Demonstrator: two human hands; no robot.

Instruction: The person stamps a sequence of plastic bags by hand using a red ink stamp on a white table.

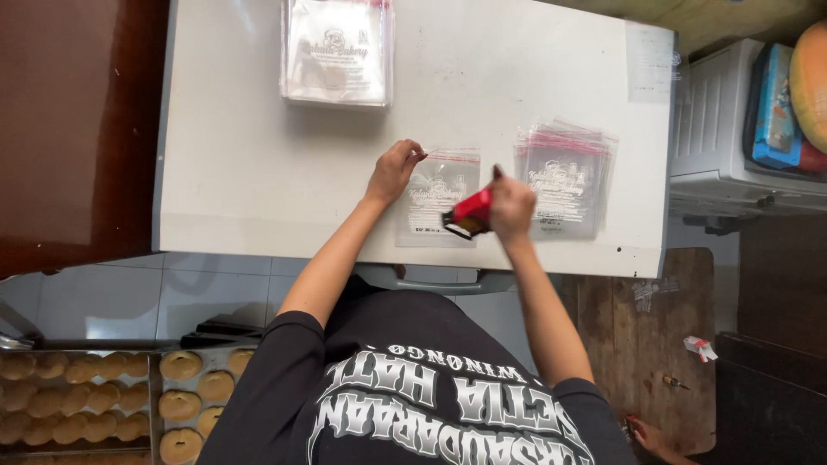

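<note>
A single clear plastic bag (435, 185) with printed artwork and a red strip along its top lies flat on the white table (250, 129). My left hand (394, 170) presses down on the bag's upper left corner. My right hand (512, 207) grips a small red stamp (469, 212), tilted just above the bag's lower right part. A fanned stack of the same clear bags (568, 172) lies right beside my right hand.
A thick pile of printed clear bags (337, 52) sits at the table's far edge. Trays of round golden pastries (103, 400) stand on the floor at lower left. A white appliance (724, 129) with colourful items on top stands right of the table.
</note>
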